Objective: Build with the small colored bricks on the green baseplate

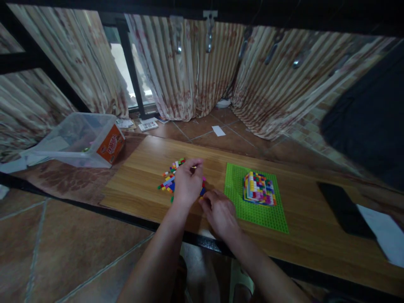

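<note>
A loose heap of small coloured building bricks (pixel 168 182) lies on the wooden tabletop, partly covered by my left hand (pixel 188 183). That hand is above the heap with its fingers curled and thumb drawn in; whatever they hold is hidden. My right hand (pixel 221 211) is just right of the heap, low over the table, thumb and fingers pinched together. A tiny orange-yellow bit shows at its fingertips, too small to make out. Farther right, a block built of multicoloured bricks (pixel 260 189) stands on a green studded baseplate (pixel 235 202).
At the far left stands a clear plastic box (pixel 72 158) with an orange label. On the right lie a dark flat object (pixel 345 208) and white paper (pixel 383 233). The table's dark front edge (pixel 205 242) runs beneath my forearms. Curtains (pixel 217 71) hang behind.
</note>
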A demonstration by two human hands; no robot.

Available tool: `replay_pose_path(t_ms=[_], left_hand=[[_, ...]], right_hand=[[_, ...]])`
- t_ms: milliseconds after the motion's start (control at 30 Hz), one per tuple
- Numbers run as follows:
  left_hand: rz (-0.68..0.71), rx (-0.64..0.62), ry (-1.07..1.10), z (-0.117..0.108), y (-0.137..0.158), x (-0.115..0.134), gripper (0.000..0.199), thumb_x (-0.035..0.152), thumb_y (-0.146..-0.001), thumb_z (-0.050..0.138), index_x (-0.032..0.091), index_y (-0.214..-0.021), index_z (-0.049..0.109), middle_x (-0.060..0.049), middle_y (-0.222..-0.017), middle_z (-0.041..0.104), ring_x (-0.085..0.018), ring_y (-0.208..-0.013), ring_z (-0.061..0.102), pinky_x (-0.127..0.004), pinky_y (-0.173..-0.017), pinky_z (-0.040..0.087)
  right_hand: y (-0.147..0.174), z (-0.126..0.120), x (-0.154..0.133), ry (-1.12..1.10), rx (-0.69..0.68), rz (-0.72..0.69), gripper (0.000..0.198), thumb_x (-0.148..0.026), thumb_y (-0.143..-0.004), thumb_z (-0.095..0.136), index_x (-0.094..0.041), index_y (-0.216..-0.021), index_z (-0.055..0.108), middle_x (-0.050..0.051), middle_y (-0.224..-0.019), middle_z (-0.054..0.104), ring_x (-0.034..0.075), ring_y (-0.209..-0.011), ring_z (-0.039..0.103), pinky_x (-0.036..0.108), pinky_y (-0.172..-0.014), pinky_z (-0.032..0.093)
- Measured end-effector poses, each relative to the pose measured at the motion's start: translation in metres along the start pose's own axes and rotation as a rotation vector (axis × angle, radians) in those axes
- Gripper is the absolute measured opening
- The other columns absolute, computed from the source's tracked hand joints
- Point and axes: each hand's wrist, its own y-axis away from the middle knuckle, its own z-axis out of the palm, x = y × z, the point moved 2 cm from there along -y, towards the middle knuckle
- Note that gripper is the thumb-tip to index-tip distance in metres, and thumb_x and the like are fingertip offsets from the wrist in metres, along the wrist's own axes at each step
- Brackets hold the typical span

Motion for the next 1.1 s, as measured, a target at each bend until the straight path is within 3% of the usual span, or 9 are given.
replay_pose_path(t_ms=[167, 300, 500, 600, 867, 1100], left_hand=[[0.007, -0.100, -0.058, 0.005, 0.002, -0.006, 0.023, 0.021, -0.083, 0.058, 0.013, -0.098, 0.073, -0.005, -0.083, 0.074, -0.014, -0.064, 0.065, -0.024, -0.062, 0.051], [0.007, -0.234, -0.192, 0.014, 0.008, -0.002, 0.024, 0.018, -0.084, 0.055, 0.014, -0.098, 0.074, -0.005, -0.084, 0.075, -0.015, -0.072, 0.067, -0.025, -0.069, 0.052], [0.084, -0.445, -0.300, 0.038, 0.028, 0.006, 0.023, 0.016, -0.086, 0.053, 0.018, -0.094, 0.075, -0.003, -0.086, 0.076, -0.016, -0.078, 0.069, -0.027, -0.077, 0.053], [0.089, -0.523, -0.351, 0.051, 0.039, 0.004, 0.026, 0.017, -0.087, 0.053, 0.018, -0.101, 0.075, -0.003, -0.081, 0.074, -0.017, -0.074, 0.068, -0.029, -0.076, 0.054], [0.119, -0.598, -0.409, 0.072, 0.054, 0.006, 0.031, 0.018, -0.088, 0.053, 0.017, -0.111, 0.073, -0.005, -0.084, 0.074, -0.017, -0.074, 0.067, -0.030, -0.074, 0.054], [0.172, -0.645, -0.431, 0.079, 0.066, 0.009, 0.035, 0.016, -0.087, 0.051, 0.021, -0.116, 0.069, -0.006, -0.101, 0.072, -0.017, -0.082, 0.068, -0.030, -0.077, 0.055]], right_hand=[[0.003, -0.027, 0.012, -0.225, -0.007, 0.080, 0.011, -0.021, -0.089, 0.057, -0.021, -0.083, 0.066, 0.002, -0.079, 0.069, 0.017, -0.071, 0.065, 0.030, -0.070, 0.049], [0.007, -0.054, 0.026, -0.347, 0.124, 0.098, 0.012, -0.024, -0.088, 0.058, -0.022, -0.091, 0.070, 0.003, -0.087, 0.072, 0.018, -0.078, 0.067, 0.031, -0.073, 0.052], [0.018, -0.097, 0.069, -0.274, 0.338, 0.162, 0.017, -0.032, -0.086, 0.061, -0.023, -0.091, 0.074, 0.005, -0.094, 0.075, 0.021, -0.083, 0.070, 0.035, -0.077, 0.055], [0.023, -0.111, 0.083, -0.193, 0.362, 0.190, 0.017, -0.032, -0.085, 0.061, -0.023, -0.088, 0.074, 0.005, -0.090, 0.074, 0.021, -0.077, 0.070, 0.034, -0.072, 0.055], [0.024, -0.100, 0.091, -0.120, 0.351, 0.071, 0.013, -0.029, -0.087, 0.061, -0.025, -0.085, 0.073, 0.006, -0.097, 0.069, 0.023, -0.097, 0.064, 0.039, -0.087, 0.051], [0.023, -0.094, 0.091, -0.065, 0.415, 0.174, 0.011, -0.025, -0.082, 0.063, -0.026, -0.081, 0.074, 0.006, -0.098, 0.066, 0.024, -0.095, 0.063, 0.041, -0.085, 0.051]])
